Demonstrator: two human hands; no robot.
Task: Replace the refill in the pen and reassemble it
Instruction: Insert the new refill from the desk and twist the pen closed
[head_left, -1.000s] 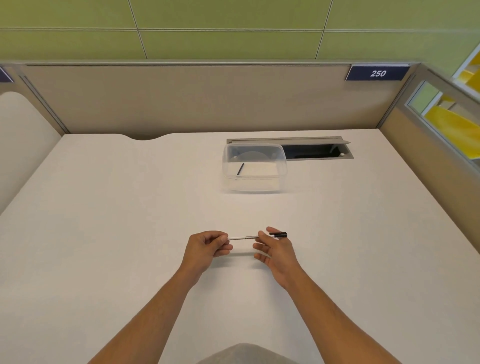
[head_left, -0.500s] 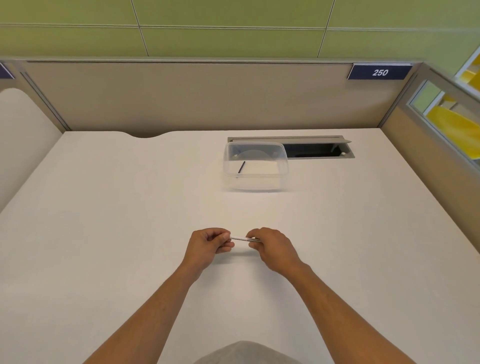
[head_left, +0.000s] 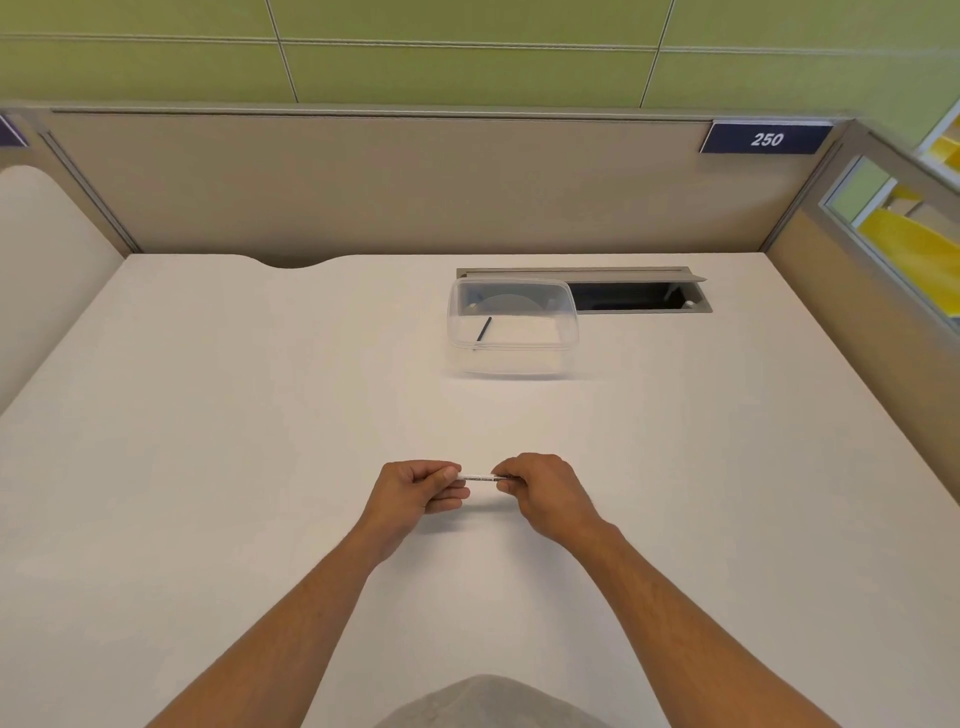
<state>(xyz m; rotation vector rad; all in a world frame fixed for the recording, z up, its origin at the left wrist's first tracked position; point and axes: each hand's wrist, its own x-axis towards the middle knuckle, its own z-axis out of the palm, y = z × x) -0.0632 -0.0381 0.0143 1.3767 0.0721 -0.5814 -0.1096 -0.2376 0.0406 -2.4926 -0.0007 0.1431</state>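
Observation:
A thin white pen (head_left: 479, 477) lies level between my two hands, a little above the white desk. My left hand (head_left: 415, 493) pinches its left end with thumb and fingers. My right hand (head_left: 540, 493) is closed over its right end, so the dark part of the pen is hidden in the fist. Only a short white stretch of the barrel shows between the hands. Farther back, a thin dark stick (head_left: 484, 329), perhaps a refill, leans inside a clear plastic box (head_left: 563, 338).
The clear box stands at the back middle of the white desk (head_left: 208, 467). Behind it to the right is an open cable slot (head_left: 634, 296) in the desk. Beige partition walls close the desk at the back and right, with a sign reading 250.
My right hand has closed over the pen's dark right end, which showed a second ago. The two hands have drawn closer together along the pen.

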